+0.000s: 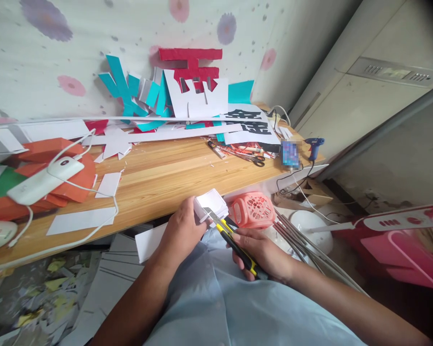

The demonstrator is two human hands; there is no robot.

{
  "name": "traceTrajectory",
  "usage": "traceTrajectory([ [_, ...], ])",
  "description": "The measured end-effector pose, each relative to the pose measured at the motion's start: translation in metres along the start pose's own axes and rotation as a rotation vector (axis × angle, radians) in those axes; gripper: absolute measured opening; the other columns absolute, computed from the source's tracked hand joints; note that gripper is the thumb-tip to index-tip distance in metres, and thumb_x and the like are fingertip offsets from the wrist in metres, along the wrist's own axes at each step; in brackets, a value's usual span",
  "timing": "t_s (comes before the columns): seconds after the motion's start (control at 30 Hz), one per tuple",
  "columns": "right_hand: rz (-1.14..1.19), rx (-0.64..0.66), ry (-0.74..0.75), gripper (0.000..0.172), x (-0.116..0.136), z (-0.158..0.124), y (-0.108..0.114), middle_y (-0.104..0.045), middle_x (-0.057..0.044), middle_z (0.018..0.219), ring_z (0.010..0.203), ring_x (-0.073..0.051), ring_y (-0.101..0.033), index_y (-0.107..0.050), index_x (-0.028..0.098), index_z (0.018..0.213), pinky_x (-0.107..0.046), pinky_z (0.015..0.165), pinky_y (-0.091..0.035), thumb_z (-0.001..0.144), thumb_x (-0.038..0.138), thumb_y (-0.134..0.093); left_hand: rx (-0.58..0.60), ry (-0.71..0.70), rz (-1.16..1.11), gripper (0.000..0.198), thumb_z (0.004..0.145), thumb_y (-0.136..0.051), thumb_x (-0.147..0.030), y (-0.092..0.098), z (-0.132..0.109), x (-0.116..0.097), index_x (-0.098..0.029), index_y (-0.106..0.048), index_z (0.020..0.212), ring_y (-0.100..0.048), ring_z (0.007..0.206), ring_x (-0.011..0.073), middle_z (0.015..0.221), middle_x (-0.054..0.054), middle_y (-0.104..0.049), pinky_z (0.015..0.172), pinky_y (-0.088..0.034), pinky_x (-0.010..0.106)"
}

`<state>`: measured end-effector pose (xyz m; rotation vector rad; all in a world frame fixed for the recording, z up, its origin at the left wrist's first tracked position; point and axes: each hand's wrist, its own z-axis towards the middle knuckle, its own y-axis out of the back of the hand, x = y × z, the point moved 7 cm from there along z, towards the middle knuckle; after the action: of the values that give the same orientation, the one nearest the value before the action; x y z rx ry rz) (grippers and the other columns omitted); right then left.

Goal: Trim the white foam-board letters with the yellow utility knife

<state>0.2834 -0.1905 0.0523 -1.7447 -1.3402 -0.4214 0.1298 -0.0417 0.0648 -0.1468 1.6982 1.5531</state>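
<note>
My left hand [182, 226] is closed round a small stack of white foam-board pieces [212, 204], held just off the front edge of the wooden table [158, 178]. In my right hand [263, 252] I grip a yellow and black utility knife [234, 242]. Its blade rests against the white stack. Both hands sit above my lap, which is covered in light blue cloth.
Red, teal and white cut-out letters [187, 86] lean on the wall at the table's back. Orange shapes and a white charger with cable [45, 180] lie left. Scissors [254, 158] and a blue glue gun [314, 144] lie right. A pink basket [254, 209] and paper scraps are on the floor.
</note>
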Motion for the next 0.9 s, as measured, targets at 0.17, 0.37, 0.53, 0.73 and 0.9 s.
traceTrajectory([
  [0.17, -0.021, 0.012, 0.001, 0.060, 0.000, 0.000, -0.002, -0.069, 0.002, 0.064, 0.039, -0.012, -0.056, -0.060, 0.019, 0.098, -0.021, 0.039, -0.037, 0.090, 0.076, -0.078, 0.000, 0.009, 0.009, 0.067, 0.083, -0.086, -0.022, 0.001, -0.001, 0.002, -0.024, -0.053, 0.141, -0.073, 0.129, 0.0373, 0.135, 0.014, -0.075, 0.105, -0.061, 0.048],
  [0.37, -0.045, 0.008, -0.013, 0.060, 0.001, -0.003, -0.004, -0.069, 0.002, 0.064, 0.040, -0.011, -0.056, -0.060, 0.019, 0.096, -0.021, 0.040, -0.036, 0.090, 0.076, -0.077, -0.014, -0.021, -0.008, 0.067, 0.084, -0.085, -0.020, -0.002, -0.002, 0.000, -0.024, -0.051, 0.142, -0.075, 0.127, 0.0372, 0.134, 0.014, -0.076, 0.103, -0.062, 0.046],
  [0.53, -0.040, -0.050, 0.070, 0.060, 0.010, -0.003, -0.001, -0.068, 0.003, 0.064, 0.039, -0.013, -0.058, -0.056, 0.022, 0.099, -0.021, 0.038, -0.036, 0.090, 0.077, -0.077, -0.024, 0.015, -0.039, 0.070, 0.082, -0.089, -0.027, 0.002, -0.001, 0.001, -0.024, -0.051, 0.141, -0.076, 0.123, 0.0371, 0.132, 0.014, -0.076, 0.099, -0.062, 0.046],
  [0.73, -0.010, -0.163, 0.222, 0.056, 0.022, -0.009, 0.014, -0.068, 0.003, 0.069, 0.042, -0.013, -0.060, -0.053, 0.023, 0.099, -0.022, 0.039, -0.040, 0.094, 0.074, -0.076, -0.026, 0.087, -0.122, 0.068, 0.079, -0.093, -0.035, 0.020, -0.003, 0.002, -0.028, -0.060, 0.137, -0.076, 0.118, 0.0345, 0.126, 0.008, -0.078, 0.099, -0.061, 0.044],
  [0.9, 0.009, -0.195, 0.348, 0.054, 0.031, -0.011, 0.019, -0.067, 0.002, 0.075, 0.049, -0.017, -0.065, -0.056, 0.024, 0.104, -0.025, 0.045, -0.045, 0.094, 0.071, -0.079, -0.005, 0.136, -0.398, 0.066, 0.081, -0.092, -0.041, 0.038, -0.002, 0.005, -0.028, -0.063, 0.139, -0.076, 0.117, 0.0308, 0.130, 0.008, -0.078, 0.100, -0.062, 0.043],
])
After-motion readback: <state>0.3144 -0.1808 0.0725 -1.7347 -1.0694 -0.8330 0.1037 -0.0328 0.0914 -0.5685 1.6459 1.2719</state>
